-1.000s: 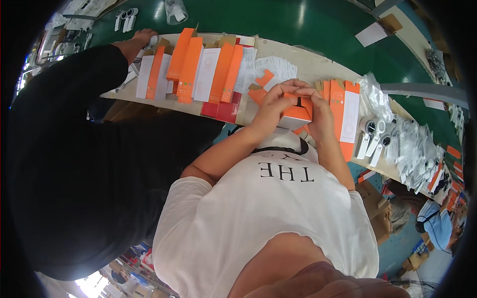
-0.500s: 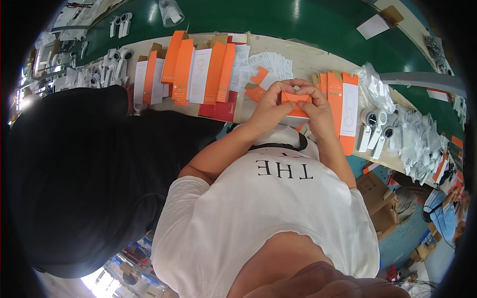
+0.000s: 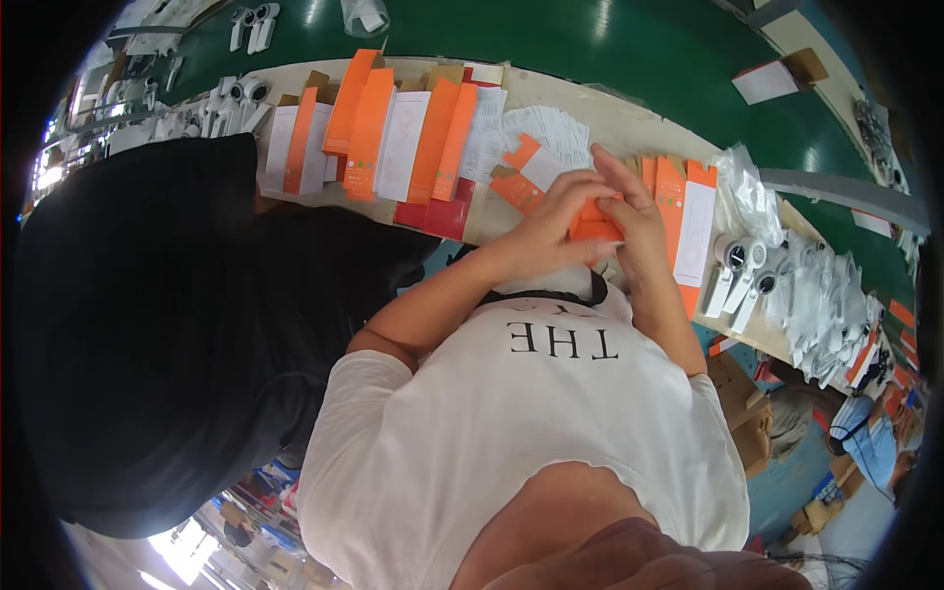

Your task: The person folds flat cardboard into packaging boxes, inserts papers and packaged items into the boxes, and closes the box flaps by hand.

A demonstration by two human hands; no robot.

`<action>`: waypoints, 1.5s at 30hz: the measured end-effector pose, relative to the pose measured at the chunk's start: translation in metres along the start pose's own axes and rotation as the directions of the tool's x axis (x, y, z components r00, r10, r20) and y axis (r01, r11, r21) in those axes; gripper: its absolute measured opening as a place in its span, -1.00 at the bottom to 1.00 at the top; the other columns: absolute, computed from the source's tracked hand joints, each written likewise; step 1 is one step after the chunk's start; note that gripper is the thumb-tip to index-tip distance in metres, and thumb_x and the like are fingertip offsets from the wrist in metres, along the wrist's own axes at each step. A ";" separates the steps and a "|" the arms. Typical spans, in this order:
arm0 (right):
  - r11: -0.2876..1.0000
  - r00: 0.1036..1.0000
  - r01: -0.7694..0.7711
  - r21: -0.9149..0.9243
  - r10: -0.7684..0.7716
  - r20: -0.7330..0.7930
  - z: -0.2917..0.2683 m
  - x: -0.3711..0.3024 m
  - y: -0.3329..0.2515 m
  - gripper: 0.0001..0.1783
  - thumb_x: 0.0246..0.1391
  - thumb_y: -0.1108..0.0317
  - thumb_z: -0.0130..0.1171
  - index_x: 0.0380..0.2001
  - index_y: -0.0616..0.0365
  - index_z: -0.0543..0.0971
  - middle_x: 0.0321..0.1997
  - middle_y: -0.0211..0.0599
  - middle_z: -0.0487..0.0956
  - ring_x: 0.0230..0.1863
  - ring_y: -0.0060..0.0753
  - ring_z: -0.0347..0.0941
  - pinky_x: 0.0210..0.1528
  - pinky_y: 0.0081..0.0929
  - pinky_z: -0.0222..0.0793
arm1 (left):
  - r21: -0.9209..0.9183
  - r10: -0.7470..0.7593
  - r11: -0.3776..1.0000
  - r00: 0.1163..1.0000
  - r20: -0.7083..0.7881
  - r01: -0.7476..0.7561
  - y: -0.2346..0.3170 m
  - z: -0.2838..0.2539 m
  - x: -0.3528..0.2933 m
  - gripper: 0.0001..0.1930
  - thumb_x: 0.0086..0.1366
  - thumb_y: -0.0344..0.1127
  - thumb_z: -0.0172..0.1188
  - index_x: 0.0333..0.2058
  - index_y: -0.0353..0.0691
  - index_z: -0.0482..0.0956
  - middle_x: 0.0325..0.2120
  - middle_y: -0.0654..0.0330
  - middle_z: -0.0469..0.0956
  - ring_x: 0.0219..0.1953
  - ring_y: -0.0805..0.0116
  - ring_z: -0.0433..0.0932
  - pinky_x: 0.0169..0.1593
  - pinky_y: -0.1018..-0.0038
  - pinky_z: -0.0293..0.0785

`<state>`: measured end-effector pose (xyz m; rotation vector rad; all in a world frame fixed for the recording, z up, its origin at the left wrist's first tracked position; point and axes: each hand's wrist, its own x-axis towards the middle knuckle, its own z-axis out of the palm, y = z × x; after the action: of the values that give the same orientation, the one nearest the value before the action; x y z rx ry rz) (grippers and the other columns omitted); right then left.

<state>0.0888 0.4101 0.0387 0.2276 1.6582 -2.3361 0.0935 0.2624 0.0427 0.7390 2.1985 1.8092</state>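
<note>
A small orange and white carton [image 3: 594,228] is between my hands, in front of my chest at the table's near edge. My left hand [image 3: 557,224] is closed round its left side, with the fingers bent over the top and the thumb across the near end. Against the right side lies my right hand [image 3: 637,214], its thumb over the carton's top and its fingers pointing away from me. My hands cover most of the carton. Just beyond them rest a flattened orange and white carton [image 3: 536,162] and a spread of printed leaflets [image 3: 553,131].
Orange and white cartons [image 3: 369,133] stand in a row at left, some with flaps up; more cartons [image 3: 681,211] stand at right. White handheld fans [image 3: 739,270] and plastic bags [image 3: 811,295] lie farther right. A person in black [image 3: 157,334] is close at my left.
My fingers have shifted from pinching the carton's top flap with both thumbs. My right fingers have straightened away from me, and my left hand has slid along the carton's near end.
</note>
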 end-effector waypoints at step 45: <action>-0.262 0.621 0.630 -0.731 -0.394 0.677 0.000 0.009 -0.018 -0.72 -0.28 0.48 0.10 -0.35 0.11 0.51 -0.31 -0.37 0.51 -0.23 -0.39 0.40 -0.31 -0.43 0.26 | -0.967 -0.928 0.047 0.369 0.051 0.250 -0.128 -0.009 -0.021 -0.50 0.20 0.09 -0.09 -0.04 -0.15 0.32 -0.13 0.11 0.42 -0.10 0.16 0.43 -0.03 0.13 0.36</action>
<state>0.0745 0.4145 0.0520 -1.2519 3.1768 -0.5777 0.0756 0.2277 -0.0811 -1.1832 0.8522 2.2456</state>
